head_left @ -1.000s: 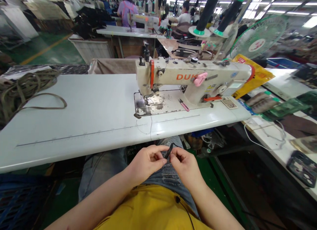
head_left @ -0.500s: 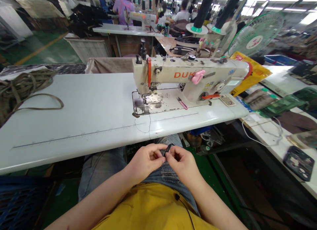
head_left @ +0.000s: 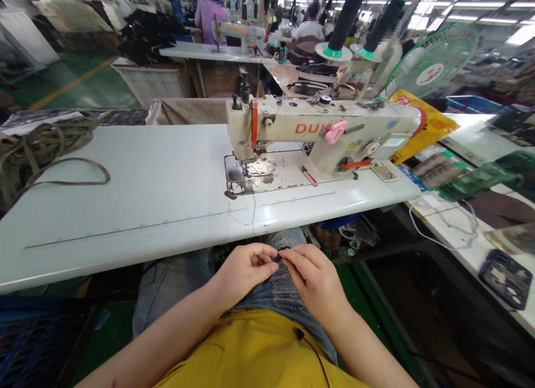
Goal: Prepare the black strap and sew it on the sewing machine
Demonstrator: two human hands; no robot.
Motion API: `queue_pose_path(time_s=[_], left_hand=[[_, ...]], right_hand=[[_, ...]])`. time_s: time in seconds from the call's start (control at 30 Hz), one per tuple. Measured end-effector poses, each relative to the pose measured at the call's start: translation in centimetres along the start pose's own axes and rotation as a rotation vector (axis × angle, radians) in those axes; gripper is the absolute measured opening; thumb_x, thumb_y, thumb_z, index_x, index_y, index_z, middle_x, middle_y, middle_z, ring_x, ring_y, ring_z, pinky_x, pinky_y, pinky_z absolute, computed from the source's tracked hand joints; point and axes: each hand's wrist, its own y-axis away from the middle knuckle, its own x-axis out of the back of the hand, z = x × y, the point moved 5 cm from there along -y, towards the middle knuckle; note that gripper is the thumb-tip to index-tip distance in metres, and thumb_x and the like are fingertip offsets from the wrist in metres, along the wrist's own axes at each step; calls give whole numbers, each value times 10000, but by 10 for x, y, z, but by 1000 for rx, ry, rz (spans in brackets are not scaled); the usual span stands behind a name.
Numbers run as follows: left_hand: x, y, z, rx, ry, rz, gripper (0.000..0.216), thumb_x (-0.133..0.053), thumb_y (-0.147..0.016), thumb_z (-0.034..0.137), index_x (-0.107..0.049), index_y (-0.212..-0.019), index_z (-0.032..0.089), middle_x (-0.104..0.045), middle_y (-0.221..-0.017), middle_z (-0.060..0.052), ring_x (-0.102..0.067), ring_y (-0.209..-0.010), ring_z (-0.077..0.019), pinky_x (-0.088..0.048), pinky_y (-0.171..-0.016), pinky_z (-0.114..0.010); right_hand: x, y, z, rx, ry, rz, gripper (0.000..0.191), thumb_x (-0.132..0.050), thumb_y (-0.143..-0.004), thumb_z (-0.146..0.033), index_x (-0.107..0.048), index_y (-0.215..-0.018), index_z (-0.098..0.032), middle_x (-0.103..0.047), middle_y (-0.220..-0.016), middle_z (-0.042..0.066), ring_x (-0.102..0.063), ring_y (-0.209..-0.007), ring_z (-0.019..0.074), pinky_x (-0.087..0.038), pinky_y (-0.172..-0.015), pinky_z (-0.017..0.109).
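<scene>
Over my lap, just off the front edge of the sewing table, both hands meet at a small black strip. My left hand pinches it between thumb and fingertips. From the other side, the fingertips of my right hand close on it too. Fingers cover most of the strip, so its full shape is hidden. Beyond the hands stands a sewing machine, its needle area lit. A dark thread trails from there over the table edge. Pink thread snips lie on the machine bed.
A pile of olive-brown strips lies at the table's left end. To the right are a side table with thread cones, a dark phone and a white cable. A green fan stands behind. Two people sit farther back.
My right hand has turned over the strip, its fingers now reaching across to the left fingertips. Less of the black strip shows. The left hand has barely moved.
</scene>
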Motion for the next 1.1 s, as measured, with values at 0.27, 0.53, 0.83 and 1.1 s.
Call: queue_pose_path(time_s=[0.27, 0.53, 0.83, 1.1], left_hand=[[0, 1, -3, 68, 18, -43, 400, -781, -718, 362, -737, -1022, 107, -670, -812, -45, -578, -757, -175, -442, -704, -306], [2, 1, -9, 94, 52, -81, 347, -789, -731, 331, -756, -1004, 121, -734, -894, -74, -620, -817, -193, -461, -776, -326], [-1, 2, -1, 78, 92, -199, 206, -722, -752, 311, -663, -868, 151, -699, -830, -42, -595, -792, -177, -440, -782, -308], [-4, 5, 4, 25, -119, -226, 331, -576, -905, 470, -648, -789, 168, -369, -588, 66, -300, -569, -121, -199, -557, -288]], right_hand=[[-2, 0, -18, 306, 329, -125, 248, -473, -1029, -122, -698, -1133, -115, -737, -960, 126, -637, -886, 251, -566, -806, 411], [-11, 1, 9, -95, 11, -13, 129, -491, -952, -126, -606, -969, -181, -619, -906, 85, -585, -879, 235, -520, -797, 388], [-37, 8, 24, -838, -1241, 62, 138, -662, -913, -317, -590, -890, -201, -673, -863, 15, -379, -522, 62, -304, -533, 236], [-41, 10, 26, -1069, -1570, 59, 202, -773, -767, -227, -610, -875, -175, -627, -742, -24, -236, -441, 8, -117, -423, 177]])
